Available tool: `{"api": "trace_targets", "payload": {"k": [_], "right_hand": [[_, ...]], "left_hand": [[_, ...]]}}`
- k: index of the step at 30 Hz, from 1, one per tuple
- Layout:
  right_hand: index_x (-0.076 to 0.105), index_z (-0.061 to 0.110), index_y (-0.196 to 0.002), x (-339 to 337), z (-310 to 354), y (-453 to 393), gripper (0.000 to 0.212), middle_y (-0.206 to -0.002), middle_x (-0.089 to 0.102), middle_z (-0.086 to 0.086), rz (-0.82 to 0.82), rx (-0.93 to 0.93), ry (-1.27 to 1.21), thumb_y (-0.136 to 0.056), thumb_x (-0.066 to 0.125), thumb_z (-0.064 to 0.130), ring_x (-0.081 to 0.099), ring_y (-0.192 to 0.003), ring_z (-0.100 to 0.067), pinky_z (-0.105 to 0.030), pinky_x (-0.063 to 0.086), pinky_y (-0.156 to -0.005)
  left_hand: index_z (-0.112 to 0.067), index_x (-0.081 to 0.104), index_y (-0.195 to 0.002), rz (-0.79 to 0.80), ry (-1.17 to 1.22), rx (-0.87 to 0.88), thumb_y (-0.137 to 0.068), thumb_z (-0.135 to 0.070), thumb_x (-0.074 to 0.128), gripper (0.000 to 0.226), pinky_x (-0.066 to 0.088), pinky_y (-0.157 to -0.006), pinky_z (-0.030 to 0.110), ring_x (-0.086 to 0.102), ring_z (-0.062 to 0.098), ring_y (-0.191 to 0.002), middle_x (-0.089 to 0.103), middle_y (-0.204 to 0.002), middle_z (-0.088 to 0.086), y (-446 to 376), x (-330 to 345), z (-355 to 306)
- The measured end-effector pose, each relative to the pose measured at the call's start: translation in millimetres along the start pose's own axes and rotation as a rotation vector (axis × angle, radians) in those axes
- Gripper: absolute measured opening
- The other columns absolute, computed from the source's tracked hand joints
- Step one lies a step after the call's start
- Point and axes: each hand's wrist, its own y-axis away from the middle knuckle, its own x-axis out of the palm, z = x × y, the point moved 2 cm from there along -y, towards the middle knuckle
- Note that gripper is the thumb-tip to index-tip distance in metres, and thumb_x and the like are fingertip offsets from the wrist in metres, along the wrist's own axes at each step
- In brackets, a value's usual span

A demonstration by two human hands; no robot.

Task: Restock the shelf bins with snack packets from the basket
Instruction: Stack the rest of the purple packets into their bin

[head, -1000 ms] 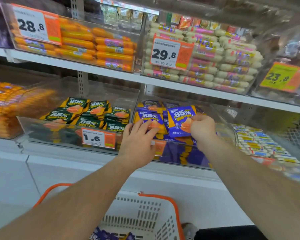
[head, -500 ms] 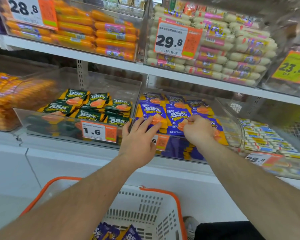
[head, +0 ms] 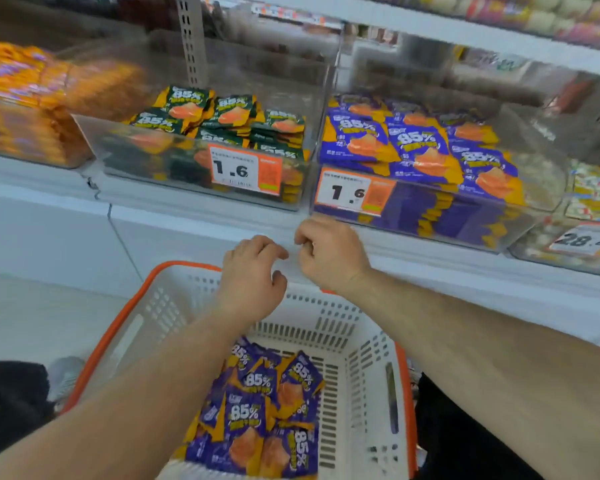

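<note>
At the bottom centre of the frame, the purple packets (head: 257, 420) lie in a loose overlapping heap on the floor of the white basket (head: 361, 375). They look like thin, flat foil sachets: probably very light, limp and a little slick, so a single one would slide out of a loose hold. A pinch across a flat sealed edge, or a scoop of several at once with fingers under the pile, seems the surest hold. The basket's slotted walls and orange rim (head: 111, 327) leave the top fully open, so there is room to reach straight down.

Above the basket's far rim, in mid-frame, the left hand (head: 250, 282) and right hand (head: 329, 258) hang close together, fingers loosely curled, holding nothing.

Beyond them, at centre right, the clear bin (head: 541, 188) of matching purple packets is filled nearly to its front lip, behind a 1.6 price tag (head: 355, 194). The front wall must be cleared on the way in; the shelf above leaves a fair gap. To its left, the green-packet bin (head: 94, 133) shares a thin divider wall, an edge to avoid knocking.
</note>
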Motion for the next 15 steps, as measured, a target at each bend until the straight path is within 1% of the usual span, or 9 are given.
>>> {"api": "trace_targets", "payload": {"k": [2, 4, 6, 7, 9, 10, 12, 14, 15], "right_hand": [[0.060, 0.012, -0.079, 47, -9, 16, 0.013, -0.088, 0.062, -0.007, 0.204, 0.206, -0.023, -0.082, 0.049, 0.007, 0.058, -0.083, -0.031, -0.040, 0.051, -0.072], [0.062, 0.016, -0.082, 91, -15, 37, 0.012, -0.092, 0.064, -0.005, 0.342, 0.402, -0.080, -0.086, 0.052, 0.010, 0.060, -0.088, -0.029, -0.041, 0.053, -0.077], [0.066, 0.011, -0.090, 135, -18, 62, 0.016, -0.093, 0.066, -0.009, 0.503, 0.567, -0.115, -0.090, 0.050, 0.010, 0.062, -0.090, -0.029, -0.041, 0.054, -0.078], [0.065, 0.008, -0.090, 155, -19, 75, 0.016, -0.090, 0.065, -0.013, 0.601, 0.624, -0.127, -0.090, 0.049, 0.007, 0.062, -0.086, -0.030, -0.040, 0.052, -0.073], [0.058, 0.009, -0.083, 186, -18, 100, 0.015, -0.078, 0.058, -0.012, 0.779, 0.700, -0.143, -0.091, 0.046, 0.004, 0.054, -0.071, -0.028, -0.037, 0.041, -0.060], [0.054, 0.011, -0.077, 197, -17, 111, 0.017, -0.073, 0.053, -0.009, 0.859, 0.708, -0.140, -0.091, 0.045, 0.004, 0.047, -0.065, -0.026, -0.036, 0.036, -0.059], [0.044, 0.018, -0.067, 216, -17, 128, 0.028, -0.064, 0.042, -0.002, 0.984, 0.690, -0.125, -0.093, 0.047, 0.007, 0.036, -0.057, -0.020, -0.034, 0.033, -0.063], [0.042, 0.025, -0.070, 228, -18, 143, 0.028, -0.065, 0.036, 0.004, 1.043, 0.715, -0.120, -0.094, 0.051, 0.013, 0.037, -0.060, -0.017, -0.031, 0.034, -0.068], [0.042, 0.023, -0.072, 233, -18, 150, 0.025, -0.066, 0.034, 0.001, 1.080, 0.720, -0.117, -0.094, 0.050, 0.013, 0.036, -0.062, -0.019, -0.032, 0.032, -0.068]], "left_hand": [[-0.014, 0.066, -0.114, 0.194, -0.001, -0.153, -0.084, -0.013, 0.055, 0.031, 0.048, -0.086, 0.043, 0.057, 0.032, -0.108, 0.059, -0.119, 0.007, 21, 8, 26], [-0.017, 0.059, -0.126, 0.372, 0.014, -0.303, -0.092, -0.014, 0.054, 0.035, 0.046, -0.095, 0.038, 0.051, 0.025, -0.121, 0.052, -0.132, 0.003, 38, 17, 45], [-0.019, 0.056, -0.129, 0.483, 0.013, -0.378, -0.095, -0.017, 0.051, 0.035, 0.046, -0.097, 0.036, 0.052, 0.022, -0.118, 0.051, -0.136, 0.002, 52, 24, 55], [-0.019, 0.056, -0.128, 0.520, 0.018, -0.389, -0.096, -0.018, 0.050, 0.033, 0.047, -0.096, 0.036, 0.054, 0.023, -0.115, 0.053, -0.134, 0.003, 58, 29, 60], [-0.019, 0.057, -0.127, 0.583, 0.026, -0.407, -0.097, -0.019, 0.048, 0.031, 0.050, -0.092, 0.037, 0.057, 0.024, -0.110, 0.058, -0.129, 0.004, 69, 39, 70], [-0.019, 0.058, -0.126, 0.612, 0.025, -0.421, -0.097, -0.019, 0.048, 0.031, 0.051, -0.090, 0.038, 0.059, 0.025, -0.108, 0.060, -0.127, 0.004, 73, 44, 75], [-0.019, 0.058, -0.125, 0.648, 0.037, -0.455, -0.096, -0.017, 0.048, 0.031, 0.053, -0.088, 0.040, 0.060, 0.025, -0.105, 0.063, -0.124, 0.005, 79, 53, 83], [-0.017, 0.057, -0.125, 0.670, 0.060, -0.496, -0.095, -0.014, 0.049, 0.031, 0.052, -0.083, 0.037, 0.060, 0.025, -0.104, 0.062, -0.124, 0.006, 83, 61, 89], [-0.017, 0.057, -0.125, 0.676, 0.066, -0.510, -0.095, -0.014, 0.049, 0.031, 0.051, -0.082, 0.036, 0.059, 0.025, -0.104, 0.062, -0.124, 0.006, 84, 65, 92]]}}
